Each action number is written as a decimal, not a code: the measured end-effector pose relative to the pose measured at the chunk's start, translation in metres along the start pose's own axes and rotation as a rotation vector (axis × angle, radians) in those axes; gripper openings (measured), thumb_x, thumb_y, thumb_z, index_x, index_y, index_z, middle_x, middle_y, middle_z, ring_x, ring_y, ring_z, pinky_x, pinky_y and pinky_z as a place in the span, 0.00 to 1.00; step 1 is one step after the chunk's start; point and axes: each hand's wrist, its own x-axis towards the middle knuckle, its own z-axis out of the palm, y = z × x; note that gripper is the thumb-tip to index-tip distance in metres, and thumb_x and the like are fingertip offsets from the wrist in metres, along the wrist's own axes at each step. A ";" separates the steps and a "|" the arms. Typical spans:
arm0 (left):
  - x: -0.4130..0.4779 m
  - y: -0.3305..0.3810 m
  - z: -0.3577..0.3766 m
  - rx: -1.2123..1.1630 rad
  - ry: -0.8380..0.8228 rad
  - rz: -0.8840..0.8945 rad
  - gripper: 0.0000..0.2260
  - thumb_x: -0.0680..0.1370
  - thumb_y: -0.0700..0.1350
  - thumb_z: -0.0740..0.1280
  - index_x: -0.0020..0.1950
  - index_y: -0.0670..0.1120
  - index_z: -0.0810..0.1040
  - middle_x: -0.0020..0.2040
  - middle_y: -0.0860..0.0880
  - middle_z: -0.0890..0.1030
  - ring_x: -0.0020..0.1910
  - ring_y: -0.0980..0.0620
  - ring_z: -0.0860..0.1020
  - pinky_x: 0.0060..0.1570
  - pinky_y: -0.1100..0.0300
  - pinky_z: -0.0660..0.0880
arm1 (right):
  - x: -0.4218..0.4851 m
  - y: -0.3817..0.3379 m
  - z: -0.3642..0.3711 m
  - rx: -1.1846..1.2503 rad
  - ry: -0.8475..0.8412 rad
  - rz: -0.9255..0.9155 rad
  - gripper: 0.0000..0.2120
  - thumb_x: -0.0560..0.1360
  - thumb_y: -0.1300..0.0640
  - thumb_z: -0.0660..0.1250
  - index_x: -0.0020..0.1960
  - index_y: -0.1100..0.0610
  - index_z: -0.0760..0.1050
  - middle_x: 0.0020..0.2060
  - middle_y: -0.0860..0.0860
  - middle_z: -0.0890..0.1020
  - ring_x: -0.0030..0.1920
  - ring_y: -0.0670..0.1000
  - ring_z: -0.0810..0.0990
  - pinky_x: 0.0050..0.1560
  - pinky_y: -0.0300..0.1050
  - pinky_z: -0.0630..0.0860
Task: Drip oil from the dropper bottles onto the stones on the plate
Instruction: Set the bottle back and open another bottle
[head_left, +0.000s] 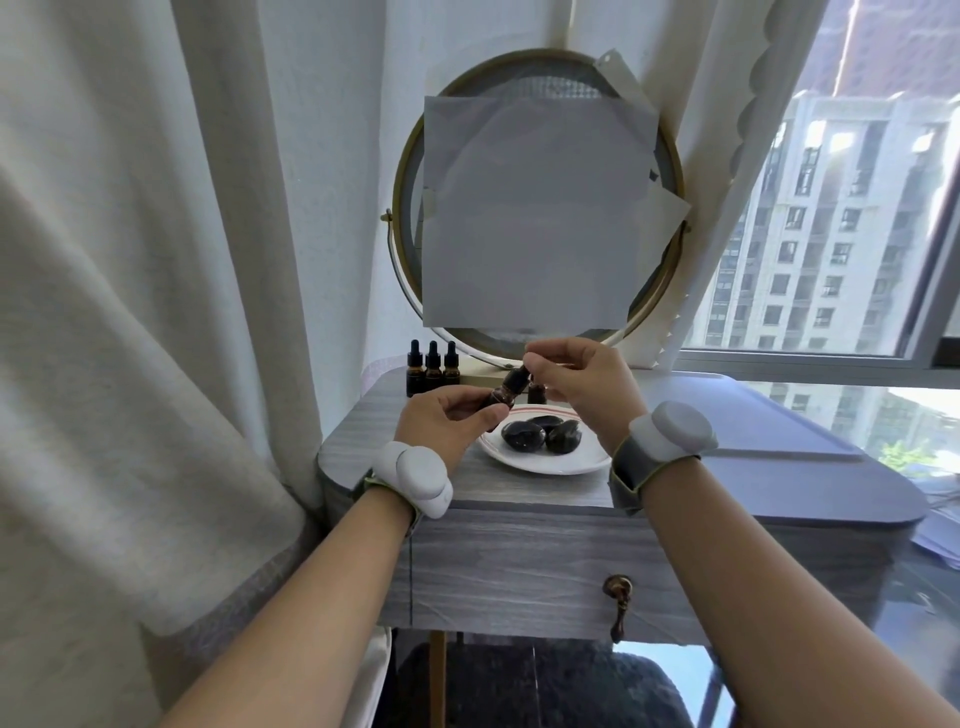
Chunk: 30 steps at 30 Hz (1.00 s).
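Three glossy black stones sit on white red-rimmed plate, just below & between my hands. L hand grips small amber glass dropper bottle, long axis tilted up-right; R hand pinches its black cap.

Counter is a grey wood-grain, plate is white with thin red stripes round the rim, and the stones are shiny black with pale flecks. Row of bottles at the back: amber-brown glass, black tops, same as the held bottle. Mirror frame is gold, curtain plain cream, drawer pull looks brassy.
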 end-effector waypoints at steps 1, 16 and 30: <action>0.000 0.001 0.000 0.011 -0.004 0.005 0.09 0.71 0.43 0.73 0.50 0.48 0.83 0.41 0.55 0.83 0.37 0.66 0.80 0.40 0.76 0.73 | 0.000 0.001 0.001 -0.011 0.018 0.010 0.05 0.73 0.54 0.72 0.48 0.53 0.81 0.42 0.48 0.84 0.43 0.45 0.81 0.38 0.33 0.78; 0.000 0.001 -0.002 0.106 -0.014 0.020 0.09 0.71 0.45 0.73 0.51 0.49 0.83 0.42 0.56 0.82 0.40 0.66 0.78 0.41 0.79 0.70 | -0.002 0.005 0.006 -0.029 0.060 0.050 0.06 0.72 0.51 0.73 0.44 0.52 0.80 0.37 0.46 0.82 0.38 0.44 0.79 0.41 0.38 0.78; 0.001 -0.002 -0.002 0.119 -0.022 0.042 0.07 0.71 0.45 0.73 0.48 0.54 0.82 0.40 0.62 0.81 0.37 0.72 0.76 0.39 0.81 0.69 | -0.005 0.005 0.005 -0.004 0.061 0.063 0.07 0.72 0.53 0.73 0.46 0.56 0.81 0.36 0.46 0.82 0.36 0.40 0.78 0.42 0.36 0.77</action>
